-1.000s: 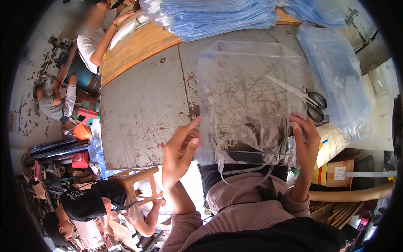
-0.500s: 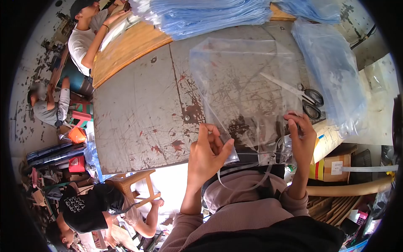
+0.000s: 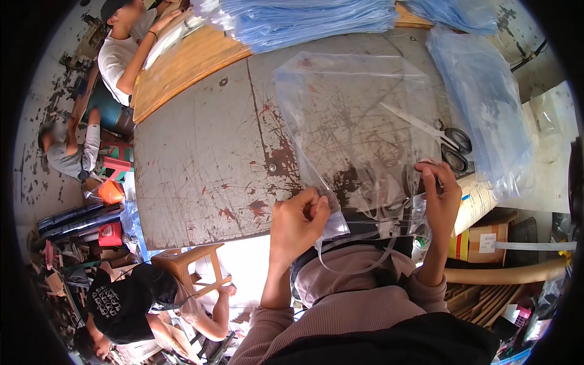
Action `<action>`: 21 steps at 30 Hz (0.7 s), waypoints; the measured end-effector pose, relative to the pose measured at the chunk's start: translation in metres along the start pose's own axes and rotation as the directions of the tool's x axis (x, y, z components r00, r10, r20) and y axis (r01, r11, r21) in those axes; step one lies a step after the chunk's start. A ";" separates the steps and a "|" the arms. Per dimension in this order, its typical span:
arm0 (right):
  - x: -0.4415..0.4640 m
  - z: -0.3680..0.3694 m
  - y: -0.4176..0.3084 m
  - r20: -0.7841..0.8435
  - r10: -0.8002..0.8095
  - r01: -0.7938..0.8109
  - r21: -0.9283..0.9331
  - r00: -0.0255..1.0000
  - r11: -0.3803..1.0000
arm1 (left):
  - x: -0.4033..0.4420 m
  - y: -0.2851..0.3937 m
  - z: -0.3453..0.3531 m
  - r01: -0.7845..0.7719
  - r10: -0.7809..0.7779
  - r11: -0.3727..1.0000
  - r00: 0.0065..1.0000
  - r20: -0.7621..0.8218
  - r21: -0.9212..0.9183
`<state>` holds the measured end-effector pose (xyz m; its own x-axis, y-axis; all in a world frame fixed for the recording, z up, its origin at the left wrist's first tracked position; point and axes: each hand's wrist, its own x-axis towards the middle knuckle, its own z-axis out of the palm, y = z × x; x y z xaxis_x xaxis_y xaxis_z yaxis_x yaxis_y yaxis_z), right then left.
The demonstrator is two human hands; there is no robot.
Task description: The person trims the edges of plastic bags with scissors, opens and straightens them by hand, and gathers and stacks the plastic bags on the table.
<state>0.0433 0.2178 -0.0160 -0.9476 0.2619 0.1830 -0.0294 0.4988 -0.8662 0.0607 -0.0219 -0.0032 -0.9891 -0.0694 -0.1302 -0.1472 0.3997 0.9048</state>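
Observation:
A clear plastic bag (image 3: 359,121) lies flat over the table, its near end hanging at the front edge. A transparent strap (image 3: 350,272) loops down from that end in front of my body. My left hand (image 3: 298,228) is closed at the bag's near left corner, thumb against curled fingers. At the near right side, my right hand (image 3: 441,191) pinches the plastic between thumb and fingers; the exact grip is partly hidden. Black-handled scissors (image 3: 453,143) lie just beyond my right hand, blades pointing left across the bag's area; whether above or below the film I cannot tell.
Bluish plastic bags (image 3: 310,24) are piled at the table's far side, more bags (image 3: 480,109) on the right. The scratched grey table (image 3: 194,158) meets a wooden board (image 3: 188,70). People sit at left; one in black (image 3: 121,304) is beside a stool (image 3: 188,264).
My left hand's fingers have curled in and its thumb has closed against them at the bag's corner. My right hand stays nearly in place. The view has shifted slightly.

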 end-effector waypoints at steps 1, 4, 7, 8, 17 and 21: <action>0.000 0.000 0.000 0.002 -0.001 0.001 0.000 1.000 1.000 | 0.000 0.000 0.000 0.001 -0.001 1.000 1.000 -0.002 -0.001; 0.001 -0.001 0.001 0.005 0.002 -0.002 0.014 1.000 1.000 | 0.000 0.000 -0.002 0.044 -0.043 0.999 0.999 0.011 -0.030; 0.002 -0.001 -0.001 0.007 0.008 -0.008 0.028 1.000 1.000 | 0.001 0.006 -0.001 -0.047 0.047 0.998 0.999 0.009 0.043; 0.002 -0.001 -0.003 0.013 0.041 -0.041 0.043 0.999 0.998 | 0.002 0.008 0.002 -0.083 0.084 0.988 0.996 -0.009 0.131; 0.005 -0.004 0.002 0.011 -0.077 0.077 -0.056 0.997 0.995 | 0.003 -0.018 0.014 -0.080 0.077 0.997 0.973 -0.217 -0.007; 0.011 -0.026 0.008 0.095 -0.353 0.361 -0.090 0.931 0.928 | 0.005 -0.019 0.013 -0.325 0.223 0.906 0.911 -0.346 -0.272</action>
<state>0.0405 0.2459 -0.0088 -0.9020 -0.0107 0.4316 -0.3405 0.6321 -0.6960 0.0580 -0.0180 -0.0263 -0.9303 -0.2906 0.2239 0.1914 0.1363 0.9720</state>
